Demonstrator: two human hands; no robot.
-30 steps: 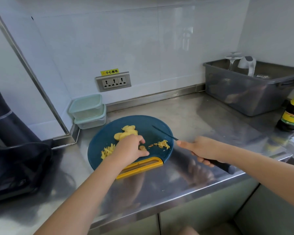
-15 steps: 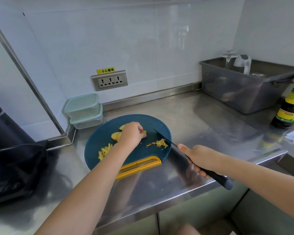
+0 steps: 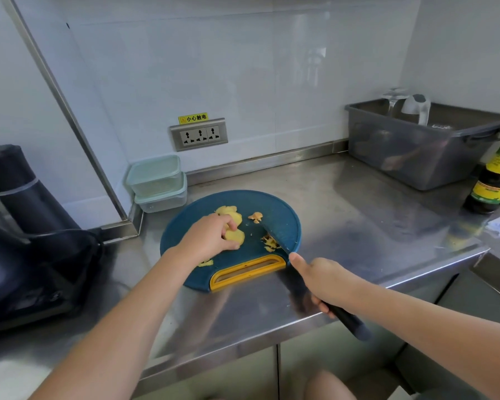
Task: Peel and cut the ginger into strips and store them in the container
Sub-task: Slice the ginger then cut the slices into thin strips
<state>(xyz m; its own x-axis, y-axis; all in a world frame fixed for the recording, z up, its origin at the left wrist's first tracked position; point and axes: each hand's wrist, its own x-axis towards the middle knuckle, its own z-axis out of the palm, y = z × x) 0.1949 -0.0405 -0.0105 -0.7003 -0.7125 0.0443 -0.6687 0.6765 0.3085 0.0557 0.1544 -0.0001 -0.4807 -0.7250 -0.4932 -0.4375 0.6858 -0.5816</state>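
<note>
Pulled from the pile (image 3: 226,210), ginger (image 3: 236,237) is sitting pinched in left grip (image 3: 211,239), right grip (image 3: 326,280) clenching the knife (image 3: 276,237); a slipping slice risks a cut.

Your peeled yellow ginger slices (image 3: 236,237) overlapping flat mid blue cutting board (image 3: 283,206), thin strips (image 3: 269,244) heaped just beside your knife (image 3: 276,238), two lidded pale-green containers (image 3: 156,183) stacked in counter's (image 3: 358,226) back corner
</note>
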